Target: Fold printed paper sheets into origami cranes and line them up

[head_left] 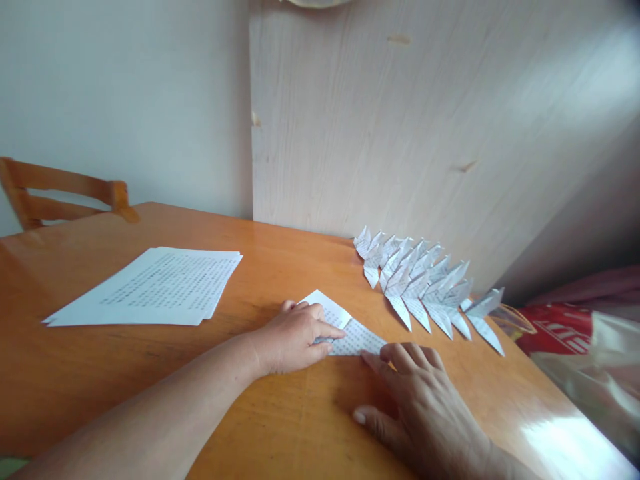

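Observation:
A partly folded sheet of printed paper (357,337) lies flat on the table in front of me, with creased, slanting edges. My left hand (295,337) presses down on its left part, index finger stretched out across the print and the other fingers bent. At the paper's right corner rests my right hand (420,393), its index fingertip on the lower edge and its thumb spread away on the tabletop. The left hand covers some of the paper's left side.
A stack of printed sheets (170,287) lies at the left on the wooden table (280,413). Folded paper pieces (420,273) stand in rows at the back right, near a wooden panel (375,120). A chair (65,190) is beyond the left edge; bags (560,333) sit at the right.

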Motion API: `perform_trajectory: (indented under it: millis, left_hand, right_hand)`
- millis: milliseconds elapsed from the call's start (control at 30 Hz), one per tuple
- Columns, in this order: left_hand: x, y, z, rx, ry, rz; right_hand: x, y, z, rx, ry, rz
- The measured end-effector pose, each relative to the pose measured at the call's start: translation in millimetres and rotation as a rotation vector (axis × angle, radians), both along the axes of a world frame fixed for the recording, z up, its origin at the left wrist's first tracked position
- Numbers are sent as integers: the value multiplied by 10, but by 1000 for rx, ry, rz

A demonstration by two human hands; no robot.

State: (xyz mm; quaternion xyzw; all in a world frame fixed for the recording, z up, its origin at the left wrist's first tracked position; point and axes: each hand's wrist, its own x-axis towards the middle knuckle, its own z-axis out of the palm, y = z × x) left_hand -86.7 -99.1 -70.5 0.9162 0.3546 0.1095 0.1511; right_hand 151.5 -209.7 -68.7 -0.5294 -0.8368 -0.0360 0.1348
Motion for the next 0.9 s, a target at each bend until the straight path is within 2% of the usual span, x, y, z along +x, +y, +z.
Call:
perform_trajectory:
  millis: [900]
  left_hand:
    - [-4,8,18,-13,13,1]
  right_hand:
    - [321,-103,-8,-62,-67,-107]
